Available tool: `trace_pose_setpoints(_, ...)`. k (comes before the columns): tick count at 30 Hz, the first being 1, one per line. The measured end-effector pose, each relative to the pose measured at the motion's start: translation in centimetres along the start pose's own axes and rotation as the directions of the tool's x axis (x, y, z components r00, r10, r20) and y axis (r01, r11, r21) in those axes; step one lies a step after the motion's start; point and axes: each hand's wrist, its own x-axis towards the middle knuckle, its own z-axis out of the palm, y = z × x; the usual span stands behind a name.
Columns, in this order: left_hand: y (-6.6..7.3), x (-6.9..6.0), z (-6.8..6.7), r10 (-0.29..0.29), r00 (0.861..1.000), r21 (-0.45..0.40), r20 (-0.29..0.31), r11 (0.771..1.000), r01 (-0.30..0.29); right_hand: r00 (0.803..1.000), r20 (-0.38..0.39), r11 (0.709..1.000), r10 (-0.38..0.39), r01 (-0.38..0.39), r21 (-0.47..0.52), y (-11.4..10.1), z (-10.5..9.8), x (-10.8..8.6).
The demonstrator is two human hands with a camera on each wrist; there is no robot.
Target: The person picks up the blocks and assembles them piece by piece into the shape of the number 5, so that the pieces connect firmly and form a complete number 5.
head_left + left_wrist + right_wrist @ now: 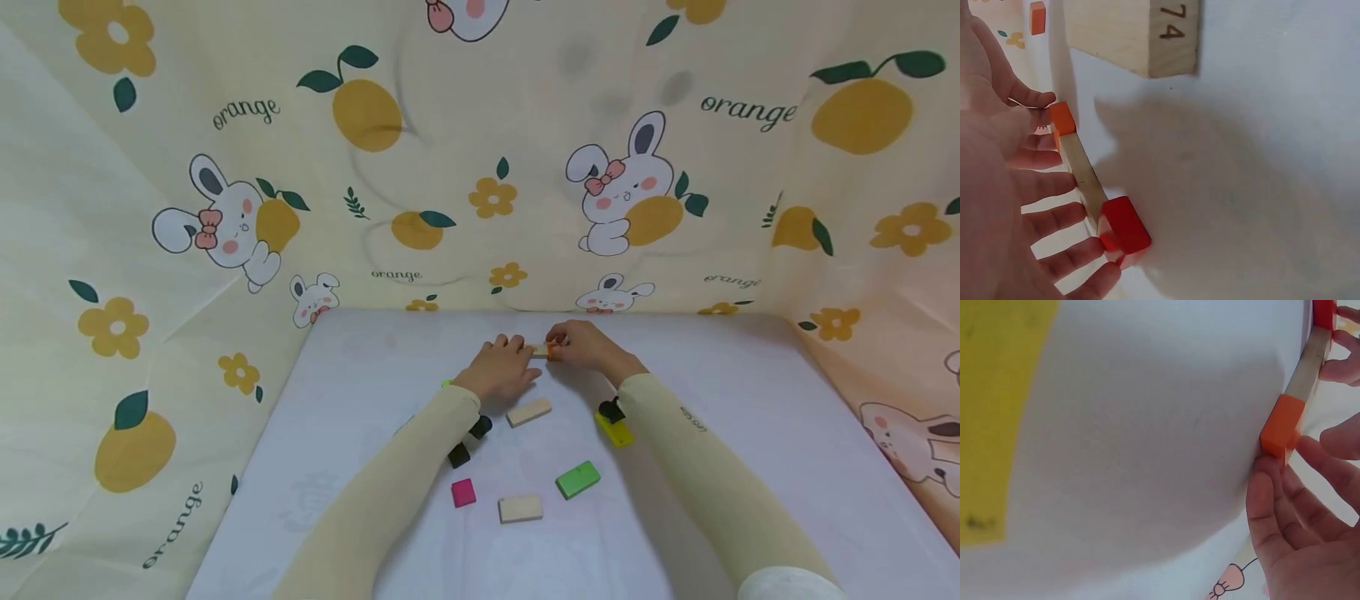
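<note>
A light wooden block [538, 351] lies on the table between a red block [1125, 225] and an orange block [1283, 425], the three in a row. With nearly straight fingers, my left hand [501, 367] touches the red block and reaches along the wooden one. My right hand [588, 346] pinches the orange block at its outer end between thumb and fingers. From the head view the red block is hidden behind my left hand. Nearer me lies another wooden block [528, 412], marked 74 in the left wrist view.
A yellow block [615, 431] lies beside my right forearm. Closer to the front are a green block [577, 480], a wooden block [521, 508] and a pink-red block [463, 492]. Something lime green [447, 382] shows partly behind my left arm. A patterned cloth [450, 275] stands behind the table.
</note>
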Motion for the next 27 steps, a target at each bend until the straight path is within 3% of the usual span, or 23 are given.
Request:
trace_pose_setpoints(8,-0.4,0.4,0.5,-0.003,1.0,-0.031,-0.022,1.0,0.002,1.0,-0.008,1.0,0.023,-0.023,0.002,0.0,-0.2,-0.2)
trace_pose_setpoints(16,-0.2,0.9,0.0,-0.02,1.0,-0.052,-0.016,0.998,0.019,0.999,-0.047,1.0,0.006,-0.005,0.017,0.1,-0.6,-0.4)
trace_pose_setpoints(23,-0.5,1.3,0.2,-0.038,0.997,-0.131,-0.063,0.991,0.029,0.997,-0.075,1.0,-0.014,0.016,0.027,0.2,-0.9,-0.7)
trace_pose_setpoints(27,-1.6,0.7,-0.7,-0.042,0.993,-0.237,-0.114,0.971,0.014,0.995,-0.091,0.999,-0.028,0.03,0.016,0.0,-1.0,-0.8)
